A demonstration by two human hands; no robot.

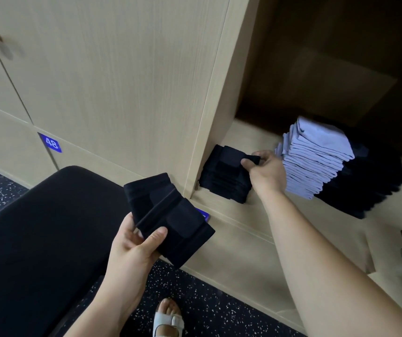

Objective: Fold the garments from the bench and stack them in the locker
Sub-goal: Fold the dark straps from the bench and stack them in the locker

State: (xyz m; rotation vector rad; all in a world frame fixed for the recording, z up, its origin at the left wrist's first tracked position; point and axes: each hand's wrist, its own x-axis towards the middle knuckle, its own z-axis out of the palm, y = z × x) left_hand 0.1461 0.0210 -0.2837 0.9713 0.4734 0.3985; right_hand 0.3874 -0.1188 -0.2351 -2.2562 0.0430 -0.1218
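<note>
Evidently limp and light, a folded navy cloth garment is gripped by the left hand outside the pale wooden locker; a small dark stack inside is pinched by the right hand. Support under the folds is advised.

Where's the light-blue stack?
Head view, right of centre: the light-blue stack sits on the locker shelf, just right of the right hand, which pinches the small dark pile; a bigger dark pile lies against its right side.
</note>
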